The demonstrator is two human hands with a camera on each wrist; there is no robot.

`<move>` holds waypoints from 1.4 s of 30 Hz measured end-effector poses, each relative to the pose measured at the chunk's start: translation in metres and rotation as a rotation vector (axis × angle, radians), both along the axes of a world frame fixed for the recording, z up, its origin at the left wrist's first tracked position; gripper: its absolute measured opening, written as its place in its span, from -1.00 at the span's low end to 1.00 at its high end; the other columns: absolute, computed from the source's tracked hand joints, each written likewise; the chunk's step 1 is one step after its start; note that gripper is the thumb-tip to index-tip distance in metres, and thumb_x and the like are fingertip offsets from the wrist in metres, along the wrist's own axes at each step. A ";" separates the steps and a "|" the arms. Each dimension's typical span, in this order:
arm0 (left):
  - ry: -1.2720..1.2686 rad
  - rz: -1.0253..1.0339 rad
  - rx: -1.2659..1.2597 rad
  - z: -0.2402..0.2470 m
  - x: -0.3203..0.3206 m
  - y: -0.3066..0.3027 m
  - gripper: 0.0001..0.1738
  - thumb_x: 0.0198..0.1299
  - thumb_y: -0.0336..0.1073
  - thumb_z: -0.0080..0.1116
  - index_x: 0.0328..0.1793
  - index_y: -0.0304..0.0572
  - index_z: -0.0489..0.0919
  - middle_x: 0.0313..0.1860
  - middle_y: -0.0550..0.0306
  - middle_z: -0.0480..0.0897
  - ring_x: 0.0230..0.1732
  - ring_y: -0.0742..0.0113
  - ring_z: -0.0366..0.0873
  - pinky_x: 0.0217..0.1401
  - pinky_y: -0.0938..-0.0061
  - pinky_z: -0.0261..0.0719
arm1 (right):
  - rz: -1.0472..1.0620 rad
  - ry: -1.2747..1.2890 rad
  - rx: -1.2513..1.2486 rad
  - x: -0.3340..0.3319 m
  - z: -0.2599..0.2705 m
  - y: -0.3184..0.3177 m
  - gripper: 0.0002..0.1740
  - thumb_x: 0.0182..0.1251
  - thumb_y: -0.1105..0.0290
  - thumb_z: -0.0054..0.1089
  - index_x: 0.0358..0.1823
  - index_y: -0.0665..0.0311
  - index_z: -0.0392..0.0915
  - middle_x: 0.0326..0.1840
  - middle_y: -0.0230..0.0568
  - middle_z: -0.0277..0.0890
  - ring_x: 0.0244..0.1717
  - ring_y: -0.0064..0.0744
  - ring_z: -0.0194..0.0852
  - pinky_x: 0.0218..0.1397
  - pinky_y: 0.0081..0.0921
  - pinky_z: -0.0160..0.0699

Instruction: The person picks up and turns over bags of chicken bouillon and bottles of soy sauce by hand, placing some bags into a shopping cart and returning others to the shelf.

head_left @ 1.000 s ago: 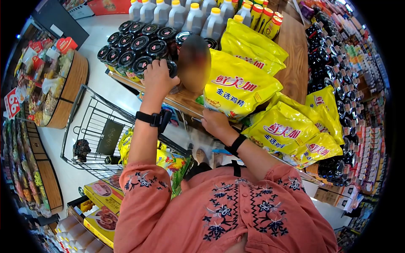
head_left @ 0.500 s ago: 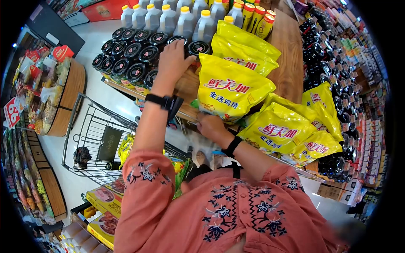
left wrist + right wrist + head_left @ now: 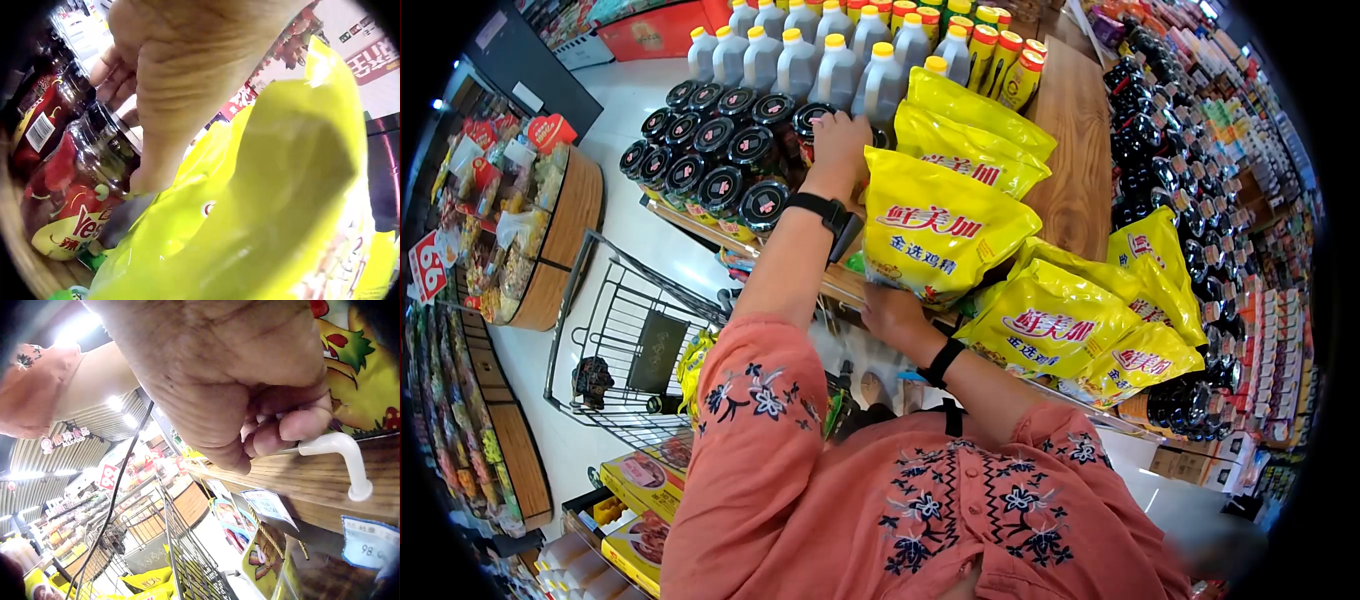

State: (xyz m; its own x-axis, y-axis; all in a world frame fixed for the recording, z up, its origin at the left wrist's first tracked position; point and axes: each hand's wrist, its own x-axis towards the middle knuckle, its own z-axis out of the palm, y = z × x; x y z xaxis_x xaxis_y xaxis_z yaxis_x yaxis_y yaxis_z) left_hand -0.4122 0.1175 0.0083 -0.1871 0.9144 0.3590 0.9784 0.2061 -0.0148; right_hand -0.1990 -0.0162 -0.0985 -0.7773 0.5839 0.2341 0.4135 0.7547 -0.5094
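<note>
One jar (image 3: 78, 197), upright: standing on the counter (image 3: 1076, 145) beneath my left hand (image 3: 842, 150), the nearer, whose fingers (image 3: 107, 65) are gripping its top. My right hand (image 3: 894, 316): resting farther off, curled, at the counter's edge.

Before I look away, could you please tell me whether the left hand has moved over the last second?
Yes; in the head view, the left hand has moved away from the front row of jars, toward the yellow-capped bottles.
</note>
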 end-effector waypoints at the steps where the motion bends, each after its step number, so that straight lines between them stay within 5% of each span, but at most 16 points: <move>1: 0.008 -0.001 -0.005 0.000 0.000 -0.005 -0.65 0.16 -0.21 0.25 0.02 -0.21 0.59 0.03 -0.24 0.63 0.16 -0.23 0.54 0.20 -0.05 0.47 | -0.001 0.001 0.014 0.000 -0.003 0.001 -0.85 0.17 0.42 0.23 -0.30 0.34 0.52 -0.51 0.11 0.60 -0.42 0.15 0.65 -0.36 0.01 0.61; 5: 0.033 0.010 0.076 -0.011 -0.008 -0.021 -0.57 0.05 -0.13 0.32 -0.02 -0.24 0.58 -0.03 -0.23 0.62 0.09 -0.23 0.54 0.15 -0.06 0.46 | -0.010 -0.010 -0.020 0.001 0.010 -0.003 -0.83 0.18 0.40 0.24 -0.28 0.34 0.54 -0.48 0.13 0.62 -0.39 0.16 0.67 -0.31 0.03 0.62; 10: -0.054 0.099 -0.012 0.017 -0.018 -0.051 -0.20 -0.30 0.12 0.57 0.01 -0.28 0.57 -0.01 -0.21 0.65 0.09 -0.19 0.58 0.13 -0.01 0.52 | -0.020 -0.160 -0.123 0.000 0.010 -0.001 -0.77 0.23 0.32 0.26 -0.20 0.31 0.53 -0.39 0.12 0.63 -0.31 0.21 0.66 -0.23 0.05 0.62; 20: -0.052 0.173 -0.107 0.025 -0.046 -0.064 -0.18 -0.24 0.11 0.52 0.11 -0.27 0.53 0.06 -0.23 0.63 0.15 -0.25 0.56 0.23 -0.20 0.48 | 0.004 -0.134 -0.099 0.000 0.014 -0.002 -0.81 0.22 0.34 0.26 -0.25 0.31 0.56 -0.41 0.09 0.68 -0.35 0.13 0.70 -0.27 0.01 0.65; 33: 0.016 0.202 -0.026 0.015 -0.047 -0.064 -0.23 -0.26 0.11 0.52 0.02 -0.26 0.56 -0.01 -0.22 0.65 0.11 -0.26 0.58 0.24 -0.15 0.49 | 0.009 -0.130 -0.095 0.002 0.006 -0.001 -0.78 0.28 0.30 0.25 -0.23 0.30 0.51 -0.41 0.09 0.64 -0.32 0.20 0.65 -0.24 0.06 0.60; 40: -0.189 0.200 -0.097 0.035 -0.058 -0.078 0.05 -0.14 0.42 0.48 0.32 -0.25 0.54 0.23 -0.31 0.59 0.31 -0.30 0.51 0.32 -0.15 0.47 | -0.003 -0.106 -0.090 0.005 0.007 -0.001 -0.79 0.27 0.30 0.25 -0.23 0.30 0.52 -0.42 0.09 0.63 -0.32 0.20 0.65 -0.22 0.06 0.59; 42: -0.184 0.135 0.049 0.046 -0.078 -0.096 -0.06 -0.02 0.34 0.45 0.28 -0.26 0.53 0.17 -0.28 0.59 0.25 -0.30 0.52 0.26 -0.07 0.53 | -0.009 -0.106 -0.109 0.003 0.005 -0.003 -0.79 0.26 0.31 0.25 -0.22 0.30 0.52 -0.43 0.09 0.63 -0.32 0.20 0.65 -0.21 0.06 0.59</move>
State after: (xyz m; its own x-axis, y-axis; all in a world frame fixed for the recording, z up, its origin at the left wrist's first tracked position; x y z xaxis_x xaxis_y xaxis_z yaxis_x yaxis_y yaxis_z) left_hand -0.4903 0.0219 0.0544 -0.3726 0.8590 0.3511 0.9274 0.3311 0.1741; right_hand -0.1957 -0.0188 -0.0933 -0.7892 0.6082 0.0855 0.4756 0.6933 -0.5414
